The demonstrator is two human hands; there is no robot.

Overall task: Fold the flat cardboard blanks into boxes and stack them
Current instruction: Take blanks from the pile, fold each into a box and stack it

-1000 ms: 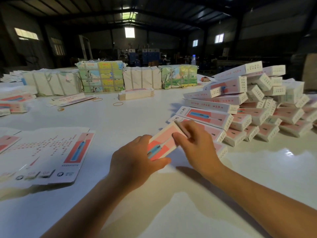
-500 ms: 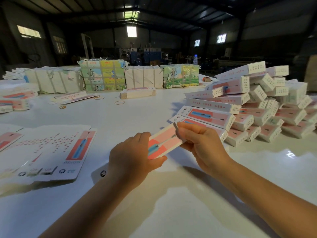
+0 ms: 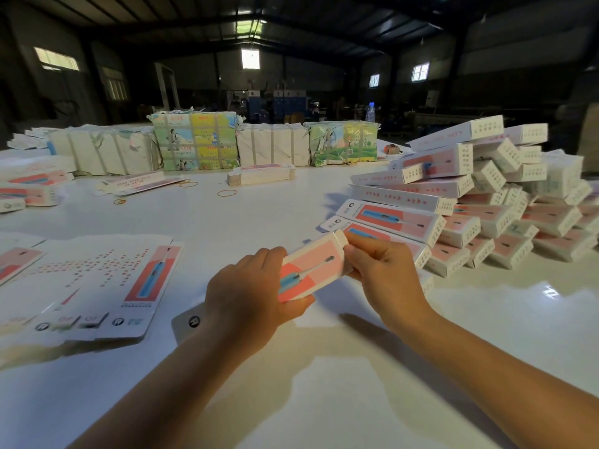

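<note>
So we're holding one box (image 3: pixel 310 269) up off the table (image 3: pixel 356 367), right in the middle in front of us, tilted with its far end pointing up and away. Pink front with a blue toothbrush printed on it. Our left hand (image 3: pixel 249 294) is gripping the near end, thumb curled under the bottom edge and fingers wrapped over the top. Our right hand (image 3: pixel 382 270) is pinching the far end, fingers curled around the little white end flap.

Just past the right hand we're looking at the pile of folded boxes (image 3: pixel 470 196), a big messy heap on the right side of the table, some lying flat, some leaning on each other. Over on the left we're seeing the flat blanks (image 3: pixel 97 286) lying spread out near the table edge, printed side up. One more blank (image 3: pixel 191 320) is peeking out from under our left wrist.

Farther back there's a small bundle of blanks (image 3: pixel 261 174), a few rubber bands (image 3: pixel 226 193) lying loose, and a row of wrapped packs (image 3: pixel 194 142) across the far side. A water bottle (image 3: pixel 370 112) is standing behind those.
</note>
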